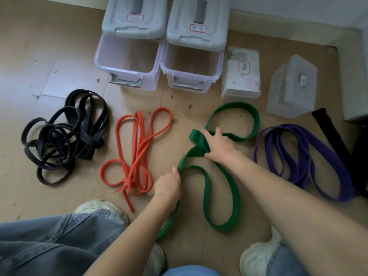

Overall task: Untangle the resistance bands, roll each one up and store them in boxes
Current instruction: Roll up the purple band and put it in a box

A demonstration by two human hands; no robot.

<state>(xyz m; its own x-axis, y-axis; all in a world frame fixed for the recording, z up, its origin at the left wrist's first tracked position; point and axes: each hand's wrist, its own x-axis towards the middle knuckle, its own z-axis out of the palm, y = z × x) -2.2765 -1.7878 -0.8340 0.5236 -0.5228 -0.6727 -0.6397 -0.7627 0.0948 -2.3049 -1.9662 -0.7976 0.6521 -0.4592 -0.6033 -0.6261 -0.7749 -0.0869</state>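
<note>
Floor (59, 62): black bands (65, 134), orange band (137, 152), purple band (310, 158).

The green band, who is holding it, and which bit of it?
Both hands hold the green band. The right hand grips the bunched, crossed part in the middle. The left hand pinches a bend lower down.

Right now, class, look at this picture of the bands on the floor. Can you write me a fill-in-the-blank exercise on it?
1. Both hands, the left hand and the right hand, hold the ____ band.
2. The black bands lie left of the ____ bands.
3. The purple band lies farthest to the ____.
4. The two big boxes stand ____, lids behind them.

Missing words: green; red; right; open
</note>
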